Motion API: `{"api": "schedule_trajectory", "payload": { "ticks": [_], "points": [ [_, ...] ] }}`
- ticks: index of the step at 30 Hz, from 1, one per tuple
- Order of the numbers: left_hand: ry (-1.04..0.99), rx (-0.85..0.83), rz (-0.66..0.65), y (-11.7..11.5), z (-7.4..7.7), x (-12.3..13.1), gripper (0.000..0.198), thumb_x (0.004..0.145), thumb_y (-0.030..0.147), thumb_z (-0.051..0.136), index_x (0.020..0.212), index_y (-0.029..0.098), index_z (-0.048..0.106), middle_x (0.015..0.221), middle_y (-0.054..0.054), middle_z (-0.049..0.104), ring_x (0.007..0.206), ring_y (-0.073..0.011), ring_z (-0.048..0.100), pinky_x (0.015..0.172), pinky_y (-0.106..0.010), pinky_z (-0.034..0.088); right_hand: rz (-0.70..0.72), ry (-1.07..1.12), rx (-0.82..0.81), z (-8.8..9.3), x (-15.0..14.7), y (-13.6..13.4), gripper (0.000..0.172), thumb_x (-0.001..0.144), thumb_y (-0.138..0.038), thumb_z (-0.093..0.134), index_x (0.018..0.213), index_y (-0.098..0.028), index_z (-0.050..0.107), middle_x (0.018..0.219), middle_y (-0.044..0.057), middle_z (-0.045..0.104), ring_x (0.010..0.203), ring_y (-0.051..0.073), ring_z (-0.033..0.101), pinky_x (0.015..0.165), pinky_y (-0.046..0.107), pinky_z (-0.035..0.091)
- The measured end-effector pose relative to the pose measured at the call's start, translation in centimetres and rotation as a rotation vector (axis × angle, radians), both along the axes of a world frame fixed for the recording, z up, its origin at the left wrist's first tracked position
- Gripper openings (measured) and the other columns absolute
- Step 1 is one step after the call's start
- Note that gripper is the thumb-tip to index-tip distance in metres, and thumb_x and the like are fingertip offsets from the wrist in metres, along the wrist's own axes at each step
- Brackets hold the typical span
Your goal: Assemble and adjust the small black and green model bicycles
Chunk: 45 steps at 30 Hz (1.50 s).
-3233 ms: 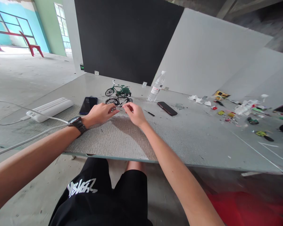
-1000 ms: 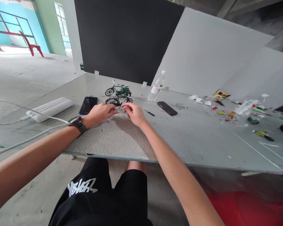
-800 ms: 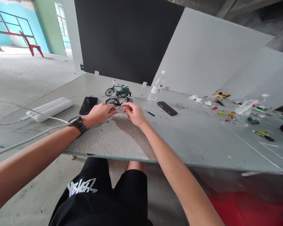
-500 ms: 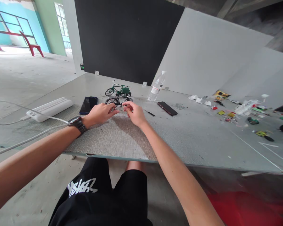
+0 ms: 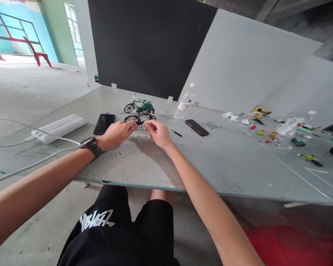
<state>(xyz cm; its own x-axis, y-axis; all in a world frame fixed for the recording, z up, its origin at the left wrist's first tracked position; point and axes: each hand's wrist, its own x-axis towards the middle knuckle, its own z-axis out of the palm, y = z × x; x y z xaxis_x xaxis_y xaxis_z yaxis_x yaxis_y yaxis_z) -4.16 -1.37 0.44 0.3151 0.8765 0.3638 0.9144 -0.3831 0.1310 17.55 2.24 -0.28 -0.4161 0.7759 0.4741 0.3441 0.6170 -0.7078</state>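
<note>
The left hand (image 5: 121, 130) is bringing its thumb and forefinger together, apparently pinching a small part (image 5: 140, 126) too tiny to identify. The right hand (image 5: 158, 132) is curling its fingers close beside it; whether they are gripping anything, I cannot tell. The small part is sitting between the two hands, in front of a black toy bicycle (image 5: 139, 119), with a green toy bicycle (image 5: 140, 107) standing behind on the desk (image 5: 205, 162). The part is looking very light, stiff and easy to drop, so a fingertip pinch at its ends is suiting it best. The black bicycle is seeming light and rigid, its thin wheels fragile; its frame is offering the safer hold.
</note>
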Motion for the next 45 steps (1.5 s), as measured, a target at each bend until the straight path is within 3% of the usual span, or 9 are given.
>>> {"api": "schedule_trajectory", "payload": {
  "ticks": [6, 14, 24, 30, 41, 45],
  "points": [
    [-0.022, -0.001, -0.021, -0.13, 0.02, 0.01, 0.041, 0.107, 0.045, 0.03, 0.116, 0.021, 0.062, 0.085, -0.009, 0.073, 0.071, -0.0238, 0.067, 0.055, -0.03, 0.032, 0.006, 0.006, -0.03, -0.08, -0.04, 0.06, 0.043, 0.096, -0.062, 0.053, 0.101, -0.021, 0.065, 0.083, 0.003, 0.068, 0.059, 0.012, 0.055, 0.056, 0.026, 0.046],
    [-0.045, -0.035, -0.033, -0.27, 0.21, 0.19, 0.039, 0.105, 0.048, 0.038, 0.117, 0.021, 0.063, 0.082, -0.008, 0.072, 0.073, -0.0237, 0.067, 0.057, -0.029, 0.035, -0.008, 0.011, -0.026, -0.21, 0.0, 0.15, 0.045, 0.096, -0.065, 0.051, 0.099, -0.022, 0.063, 0.082, 0.003, 0.067, 0.058, 0.012, 0.054, 0.055, 0.026, 0.045],
    [-0.038, -0.026, -0.011, -0.19, 0.1, 0.14, 0.039, 0.106, 0.045, 0.034, 0.116, 0.02, 0.062, 0.086, -0.01, 0.073, 0.076, -0.0249, 0.069, 0.056, -0.03, 0.034, 0.009, -0.007, -0.027, -0.2, 0.05, 0.17, 0.029, 0.097, -0.049, 0.058, 0.107, -0.022, 0.065, 0.084, 0.003, 0.067, 0.061, 0.013, 0.056, 0.057, 0.028, 0.047],
    [-0.087, -0.047, -0.052, 0.03, -0.02, 0.12, 0.037, 0.102, 0.049, 0.046, 0.116, 0.019, 0.061, 0.079, -0.005, 0.072, 0.072, -0.0208, 0.067, 0.055, -0.028, 0.033, -0.014, 0.01, 0.016, -0.22, -0.03, 0.19, 0.026, 0.098, -0.044, 0.056, 0.104, -0.02, 0.066, 0.083, 0.004, 0.067, 0.071, 0.016, 0.06, 0.064, 0.029, 0.049],
    [-0.052, -0.051, -0.034, 0.0, -0.03, 0.09, 0.038, 0.104, 0.049, 0.042, 0.118, 0.019, 0.06, 0.084, -0.008, 0.074, 0.076, -0.0249, 0.068, 0.056, -0.029, 0.034, -0.008, -0.005, -0.014, -0.29, 0.01, 0.26, 0.042, 0.097, -0.062, 0.052, 0.1, -0.022, 0.063, 0.084, 0.004, 0.068, 0.065, 0.015, 0.059, 0.061, 0.028, 0.048],
    [-0.027, -0.041, -0.024, -0.09, 0.11, 0.15, 0.042, 0.107, 0.045, 0.031, 0.119, 0.019, 0.062, 0.089, -0.011, 0.073, 0.076, -0.0258, 0.068, 0.057, -0.03, 0.037, 0.001, -0.002, -0.039, -0.17, 0.06, 0.14, 0.042, 0.097, -0.063, 0.051, 0.1, -0.023, 0.062, 0.086, 0.004, 0.067, 0.059, 0.013, 0.054, 0.056, 0.028, 0.047]
  ]
}}
